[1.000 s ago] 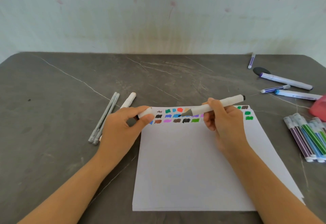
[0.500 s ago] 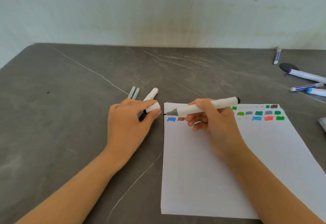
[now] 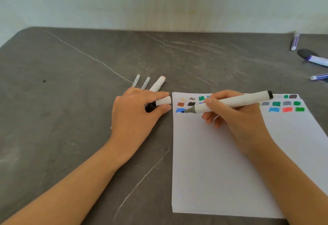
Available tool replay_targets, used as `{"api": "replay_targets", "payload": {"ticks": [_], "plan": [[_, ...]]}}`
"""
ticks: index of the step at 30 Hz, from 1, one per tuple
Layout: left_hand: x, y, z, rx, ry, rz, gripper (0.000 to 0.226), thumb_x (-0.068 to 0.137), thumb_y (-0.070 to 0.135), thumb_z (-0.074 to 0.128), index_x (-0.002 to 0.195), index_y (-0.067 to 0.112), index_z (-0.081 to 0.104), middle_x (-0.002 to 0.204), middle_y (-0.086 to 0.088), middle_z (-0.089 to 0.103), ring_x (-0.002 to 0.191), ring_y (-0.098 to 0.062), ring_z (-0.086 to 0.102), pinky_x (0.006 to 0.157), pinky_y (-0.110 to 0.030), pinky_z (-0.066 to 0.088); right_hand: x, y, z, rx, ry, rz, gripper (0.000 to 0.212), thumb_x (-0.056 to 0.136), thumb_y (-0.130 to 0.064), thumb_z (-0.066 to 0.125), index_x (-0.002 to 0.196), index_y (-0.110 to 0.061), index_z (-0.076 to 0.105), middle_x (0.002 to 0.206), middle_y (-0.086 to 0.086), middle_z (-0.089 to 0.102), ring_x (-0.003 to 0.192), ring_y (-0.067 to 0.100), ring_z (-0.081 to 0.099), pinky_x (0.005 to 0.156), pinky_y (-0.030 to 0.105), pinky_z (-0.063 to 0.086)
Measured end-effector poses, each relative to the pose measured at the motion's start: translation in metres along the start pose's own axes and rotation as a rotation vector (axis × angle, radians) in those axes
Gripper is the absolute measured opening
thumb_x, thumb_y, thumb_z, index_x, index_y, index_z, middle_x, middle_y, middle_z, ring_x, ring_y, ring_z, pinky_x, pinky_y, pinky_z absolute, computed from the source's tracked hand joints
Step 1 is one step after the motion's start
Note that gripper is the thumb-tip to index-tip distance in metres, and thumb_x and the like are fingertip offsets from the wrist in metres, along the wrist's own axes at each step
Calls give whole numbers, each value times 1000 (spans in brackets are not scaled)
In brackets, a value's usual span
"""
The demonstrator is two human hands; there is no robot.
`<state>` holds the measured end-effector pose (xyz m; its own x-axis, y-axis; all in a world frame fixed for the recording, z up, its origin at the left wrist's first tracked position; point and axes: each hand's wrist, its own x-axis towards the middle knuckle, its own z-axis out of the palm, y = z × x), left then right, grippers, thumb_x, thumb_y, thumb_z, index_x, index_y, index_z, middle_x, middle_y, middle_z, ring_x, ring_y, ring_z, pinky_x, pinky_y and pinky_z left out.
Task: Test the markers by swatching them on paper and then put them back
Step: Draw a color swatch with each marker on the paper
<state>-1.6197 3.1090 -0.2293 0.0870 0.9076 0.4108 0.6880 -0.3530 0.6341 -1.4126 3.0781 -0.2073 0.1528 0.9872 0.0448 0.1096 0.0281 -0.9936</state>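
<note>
White marker [image 3: 230,101], tip on paper [image 3: 213,162] at blue swatch [image 3: 180,110] near the sheet's left edge; right hand [image 3: 236,118] grips its barrel. Left hand [image 3: 134,116], just off that edge on the bench [image 3: 71,100], pinches the cap [image 3: 163,100]. Lower sheet blank.

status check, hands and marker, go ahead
Right hand grips white marker, tip at the blue swatch on the paper. Left hand pinches white cap, just off the paper's left edge. Nothing in the way.
</note>
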Motion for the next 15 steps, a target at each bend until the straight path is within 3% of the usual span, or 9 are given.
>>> {"api": "replay_targets", "payload": {"ticks": [9,15], "plan": [[0,2,-1,6,-30,28,34,73,39,74,106,42,65,95,18,68,93,-10,55,81,-45,49,-3,1,4,-131,-47,-13,5,85,-14,67,80,-12,69,66,6,71,58,16,66,47,21,44],[-1,2,-1,17,-50,50,38,74,40,74,106,50,57,91,30,55,95,-10,54,82,-45,49,-3,2,5,-135,-56,-7,6,84,-13,66,80,-10,69,65,6,71,57,16,66,47,20,44]]}}
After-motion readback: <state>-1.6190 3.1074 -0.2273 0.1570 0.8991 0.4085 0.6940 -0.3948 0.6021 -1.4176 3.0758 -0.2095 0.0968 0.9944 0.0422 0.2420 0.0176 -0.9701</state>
